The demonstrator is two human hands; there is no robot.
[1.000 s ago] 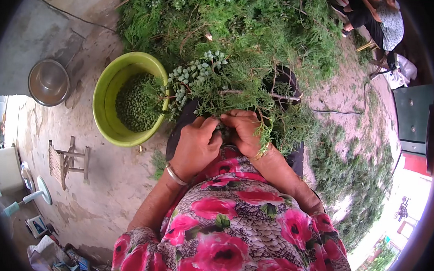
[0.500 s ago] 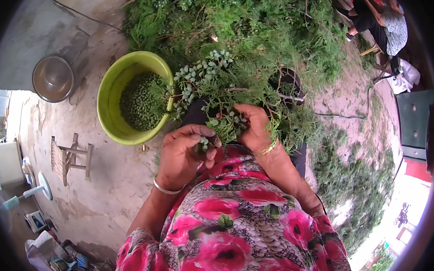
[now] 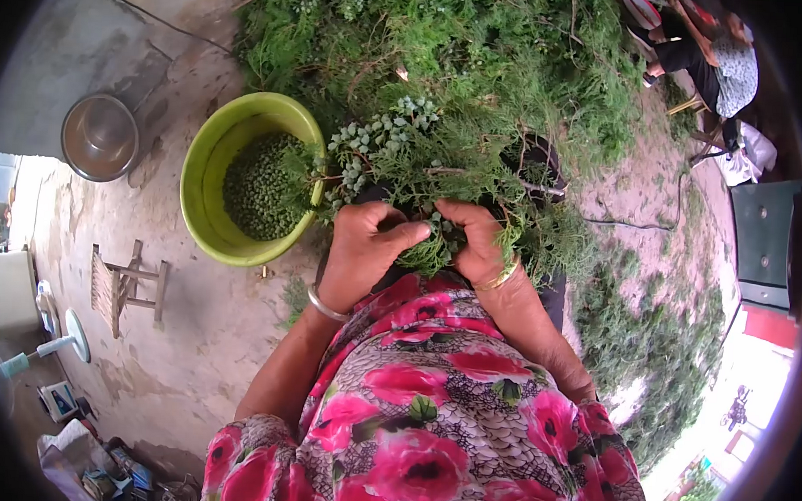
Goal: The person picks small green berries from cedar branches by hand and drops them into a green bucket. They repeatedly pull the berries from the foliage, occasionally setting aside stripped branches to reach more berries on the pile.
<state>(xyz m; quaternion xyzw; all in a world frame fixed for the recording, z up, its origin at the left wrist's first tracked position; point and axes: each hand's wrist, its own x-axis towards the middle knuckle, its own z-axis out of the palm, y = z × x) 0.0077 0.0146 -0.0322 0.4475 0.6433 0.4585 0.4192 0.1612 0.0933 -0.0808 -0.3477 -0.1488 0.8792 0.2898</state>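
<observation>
A green branch (image 3: 458, 177) with clusters of pale green cones (image 3: 384, 133) lies across my lap. My right hand (image 3: 476, 240) is closed round a sprig of it. My left hand (image 3: 370, 252) is at the branch beside it, thumb stretched toward the sprig and the other fingers curled; what it holds, if anything, is hidden. Left of the branch stands a yellow-green tub (image 3: 197, 208), partly filled with small green cones (image 3: 262, 189). The branch's left tip hangs over the tub's right rim.
A large heap of cut branches (image 3: 446, 46) lies ahead. A metal bowl (image 3: 100, 139) and a small wooden stool (image 3: 129, 288) are on the left, near a fan (image 3: 77, 335). Another person (image 3: 696, 62) sits at the upper right. More greenery (image 3: 648, 342) covers the ground at right.
My left hand has moved right, to the sprig, and the cones seen in its fingers earlier no longer show. My right hand stays at the branch.
</observation>
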